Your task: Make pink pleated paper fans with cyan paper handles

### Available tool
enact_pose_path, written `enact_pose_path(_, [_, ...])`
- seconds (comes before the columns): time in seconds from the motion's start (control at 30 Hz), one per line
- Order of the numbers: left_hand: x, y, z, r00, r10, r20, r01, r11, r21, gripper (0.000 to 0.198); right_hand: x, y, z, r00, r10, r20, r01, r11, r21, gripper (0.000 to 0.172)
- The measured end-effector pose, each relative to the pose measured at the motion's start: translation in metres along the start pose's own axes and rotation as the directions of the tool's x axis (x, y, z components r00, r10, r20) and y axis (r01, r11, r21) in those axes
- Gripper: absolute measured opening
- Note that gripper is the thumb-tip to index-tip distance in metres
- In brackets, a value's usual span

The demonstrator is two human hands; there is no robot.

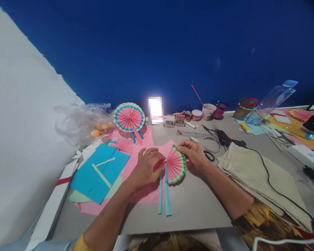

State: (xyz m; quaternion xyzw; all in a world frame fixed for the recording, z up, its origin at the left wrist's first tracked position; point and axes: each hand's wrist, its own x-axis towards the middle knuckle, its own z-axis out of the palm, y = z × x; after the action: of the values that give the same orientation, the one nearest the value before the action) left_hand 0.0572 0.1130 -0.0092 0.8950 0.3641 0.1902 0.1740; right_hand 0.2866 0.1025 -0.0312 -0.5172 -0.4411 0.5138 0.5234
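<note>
My fan point(176, 166) stops short of the table edge point(193, 227), right hand point(193, 152) pinching it, left hand point(149, 166) curled (grip unclear), scissors point(211, 159) crowding the right.

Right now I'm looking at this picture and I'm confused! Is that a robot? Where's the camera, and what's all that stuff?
No robot here: those are a person's own two bare hands. The one picture comes from a camera worn on that person's head, looking forward and down.

The right hand holds the green edge of a pink folded paper fan, which has two blue sticks. The left hand has its fingers near the middle of it; I can't tell whether they grip.

On the grey table, a blue sheet lies to the left, and a ruler and a cloth to the right. Farther back is a round fan.
</note>
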Motion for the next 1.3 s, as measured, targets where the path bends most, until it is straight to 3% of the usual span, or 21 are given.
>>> enact_pose_path(0.17, [0.001,0.004,0.003,0.999,-0.011,0.038,0.012,0.999,-0.040,0.027,0.001,0.003,-0.001,1.000,-0.011,0.021,0.011,1.000,-0.007,0.027])
enact_pose_path(0.4, [-0.001,0.009,0.006,0.999,0.034,0.022,-0.034,0.999,0.013,0.019,0.005,0.008,-0.001,1.000,-0.021,-0.001,0.021,1.000,-0.024,0.026])
enact_pose_path(0.57, [-0.002,0.012,0.014,0.996,0.021,-0.090,-0.013,0.996,0.090,0.008,0.004,0.004,0.002,0.999,-0.033,-0.005,0.032,0.999,-0.043,0.027])
enact_pose_path(0.73, [-0.004,0.010,0.014,0.979,0.012,-0.202,0.002,0.998,0.068,0.015,0.004,0.001,0.001,1.000,-0.006,-0.017,0.005,0.999,-0.038,0.028])
enact_pose_path(0.93, [-0.004,0.010,0.009,0.978,0.007,-0.210,-0.003,1.000,0.022,0.018,0.005,0.003,-0.001,0.999,-0.041,0.020,0.041,0.999,-0.002,0.029])
enact_pose_path(1.1, [-0.004,0.013,0.005,0.936,0.019,-0.350,-0.008,0.999,0.031,0.019,0.007,0.006,-0.001,1.000,-0.031,0.006,0.030,0.998,0.055,0.031])
enact_pose_path(1.3, [-0.003,0.013,0.004,0.875,0.029,-0.483,0.023,0.995,0.102,0.019,-0.001,0.007,-0.002,0.981,-0.065,0.185,0.045,0.993,0.112,0.045])
